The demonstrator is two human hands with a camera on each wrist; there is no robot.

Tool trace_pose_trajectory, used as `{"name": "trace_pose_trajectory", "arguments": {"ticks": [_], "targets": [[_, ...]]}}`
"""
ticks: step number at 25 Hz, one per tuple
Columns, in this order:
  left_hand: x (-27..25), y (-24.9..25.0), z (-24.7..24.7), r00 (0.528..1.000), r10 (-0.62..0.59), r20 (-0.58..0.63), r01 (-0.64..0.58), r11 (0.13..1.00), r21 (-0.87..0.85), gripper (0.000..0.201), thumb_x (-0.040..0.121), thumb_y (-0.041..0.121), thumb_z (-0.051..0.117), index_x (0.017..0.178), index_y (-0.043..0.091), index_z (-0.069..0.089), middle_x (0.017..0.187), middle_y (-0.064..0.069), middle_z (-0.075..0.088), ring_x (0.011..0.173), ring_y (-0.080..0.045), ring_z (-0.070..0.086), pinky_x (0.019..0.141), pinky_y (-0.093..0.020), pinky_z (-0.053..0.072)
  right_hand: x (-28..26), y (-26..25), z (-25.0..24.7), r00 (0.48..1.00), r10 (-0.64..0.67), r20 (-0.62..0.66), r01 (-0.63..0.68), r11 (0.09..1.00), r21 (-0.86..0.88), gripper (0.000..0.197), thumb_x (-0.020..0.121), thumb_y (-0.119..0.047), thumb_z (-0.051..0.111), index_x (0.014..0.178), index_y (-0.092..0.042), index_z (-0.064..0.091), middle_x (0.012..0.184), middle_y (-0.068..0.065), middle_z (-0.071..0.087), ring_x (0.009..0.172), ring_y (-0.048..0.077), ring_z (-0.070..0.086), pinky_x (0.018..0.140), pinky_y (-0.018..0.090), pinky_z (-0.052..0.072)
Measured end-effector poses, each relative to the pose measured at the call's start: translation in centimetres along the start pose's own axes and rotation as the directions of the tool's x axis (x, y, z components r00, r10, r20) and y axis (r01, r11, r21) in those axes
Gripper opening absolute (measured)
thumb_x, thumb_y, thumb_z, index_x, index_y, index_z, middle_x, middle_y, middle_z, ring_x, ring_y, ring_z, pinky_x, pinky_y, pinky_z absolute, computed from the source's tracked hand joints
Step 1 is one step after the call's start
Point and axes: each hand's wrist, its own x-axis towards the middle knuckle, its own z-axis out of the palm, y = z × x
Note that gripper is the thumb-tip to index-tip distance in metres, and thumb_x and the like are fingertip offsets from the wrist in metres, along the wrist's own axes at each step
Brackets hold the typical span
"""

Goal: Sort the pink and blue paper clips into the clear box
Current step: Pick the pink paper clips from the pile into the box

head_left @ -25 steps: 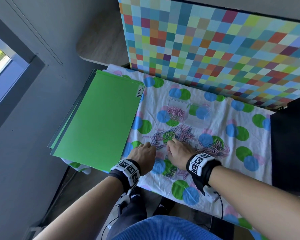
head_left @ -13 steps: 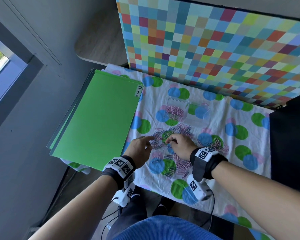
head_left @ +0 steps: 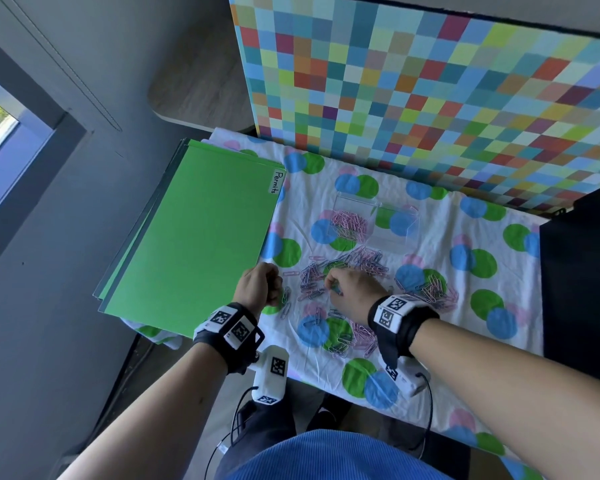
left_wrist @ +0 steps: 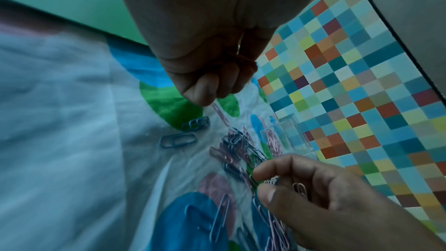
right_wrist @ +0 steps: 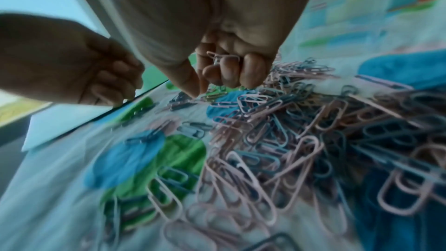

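Since half a second ago the left hand has drawn back toward the green paper folder, index finger no longer extended; it now pinches one pink paper clip; right hand curls round several pink clips over the loose pink and blue paper clips; clear plastic box lies beyond, pink clips inside.

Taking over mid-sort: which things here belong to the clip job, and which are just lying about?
In the job:
- loose clips
- clear box, pink clips in its left half
- left hand, right hand, both pinching clips

Lying about:
- green folders
- checkered board
- black object
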Motion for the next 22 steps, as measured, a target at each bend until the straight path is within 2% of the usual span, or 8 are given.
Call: {"name": "trace_pose_trajectory", "arguments": {"ticks": [3, 7, 11, 15, 17, 19, 21, 22], "targets": [[0.4, 0.4, 0.2, 0.999, 0.023, -0.024, -0.022, 0.999, 0.041, 0.028, 0.098, 0.020, 0.037, 0.071, 0.017, 0.044, 0.061, 0.000, 0.040, 0.050, -0.014, 0.032, 0.050, -0.026, 0.026, 0.1, -0.2, 0.7, 0.997, -0.057, -0.050, 0.048, 0.985, -0.167, 0.008, 0.092, -0.022, 0.052, 0.090, -0.016, 0.057, 0.089, 0.001, 0.059, 0.073, 0.020, 0.058, 0.064, 0.032, 0.051], [0.6, 1.0, 1.0, 0.994, 0.061, -0.092, -0.054, 0.996, 0.073, 0.034, 0.098, 0.018, 0.036, 0.065, 0.017, 0.039, 0.057, -0.001, 0.037, 0.048, -0.015, 0.031, 0.048, -0.025, 0.026, 0.0, -0.2, 1.5, 0.993, -0.105, -0.053, 0.087, 0.959, -0.270, 0.012, 0.094, -0.018, 0.051, 0.086, -0.010, 0.055, 0.088, 0.005, 0.059, 0.068, 0.021, 0.059, 0.059, 0.032, 0.052], [1.7, 1.1, 1.3, 0.994, 0.078, -0.071, -0.066, 0.984, 0.165, 0.030, 0.094, 0.008, 0.033, 0.066, 0.015, 0.040, 0.057, 0.000, 0.035, 0.046, -0.013, 0.029, 0.044, -0.024, 0.025, -0.1, 0.3, 1.1, 0.992, 0.006, -0.128, -0.006, 1.000, 0.003, 0.009, 0.092, -0.020, 0.049, 0.086, -0.015, 0.051, 0.088, 0.003, 0.057, 0.074, 0.020, 0.057, 0.064, 0.033, 0.051], [3.0, 1.4, 1.5, 0.994, 0.082, -0.067, -0.055, 0.939, 0.339, 0.028, 0.087, -0.003, 0.032, 0.080, 0.013, 0.053, 0.062, -0.001, 0.044, 0.048, -0.015, 0.037, 0.046, -0.024, 0.030, 0.0, 1.3, -0.2, 0.974, 0.188, -0.124, -0.136, 0.930, 0.341, 0.007, 0.093, -0.012, 0.051, 0.091, -0.014, 0.058, 0.085, -0.003, 0.060, 0.074, 0.013, 0.055, 0.061, 0.019, 0.043], [3.1, 1.7, 1.8, 0.984, 0.172, -0.052, -0.110, 0.808, 0.579, 0.026, 0.089, 0.001, 0.036, 0.086, 0.013, 0.060, 0.071, -0.002, 0.054, 0.053, -0.016, 0.046, 0.049, -0.022, 0.036, 0.2, 1.6, -0.7, 0.969, 0.242, -0.059, -0.182, 0.851, 0.492, 0.012, 0.093, -0.007, 0.049, 0.095, -0.014, 0.059, 0.079, -0.005, 0.057, 0.064, 0.012, 0.050, 0.057, 0.024, 0.041], [3.0, 1.9, 1.9, 0.962, 0.268, 0.055, -0.196, 0.532, 0.824, 0.023, 0.091, 0.011, 0.043, 0.096, 0.015, 0.064, 0.083, 0.000, 0.059, 0.066, -0.017, 0.055, 0.061, -0.024, 0.046, 0.3, 2.0, -0.9, 0.961, 0.277, 0.029, -0.222, 0.698, 0.681, 0.019, 0.091, 0.000, 0.043, 0.091, -0.012, 0.057, 0.067, 0.001, 0.051, 0.052, 0.015, 0.042, 0.049, 0.028, 0.035], [3.1, 1.5, 1.6, 0.940, 0.278, 0.200, -0.274, 0.261, 0.926, 0.017, 0.092, 0.017, 0.049, 0.102, 0.016, 0.063, 0.096, -0.001, 0.057, 0.080, -0.020, 0.060, 0.074, -0.031, 0.052, 0.2, 2.1, -1.1, 0.943, 0.321, 0.087, -0.251, 0.515, 0.820, 0.019, 0.087, 0.002, 0.038, 0.085, -0.007, 0.055, 0.061, 0.008, 0.046, 0.049, 0.019, 0.041, 0.045, 0.029, 0.031], [3.2, 1.3, 1.6, 0.934, 0.265, 0.242, -0.293, 0.174, 0.940, 0.015, 0.093, 0.019, 0.051, 0.103, 0.017, 0.061, 0.100, -0.001, 0.055, 0.082, -0.021, 0.060, 0.075, -0.034, 0.053, 0.1, 2.1, -1.1, 0.934, 0.341, 0.107, -0.259, 0.439, 0.861, 0.018, 0.085, 0.001, 0.038, 0.082, -0.007, 0.053, 0.061, 0.010, 0.046, 0.048, 0.019, 0.042, 0.044, 0.028, 0.031]]}}
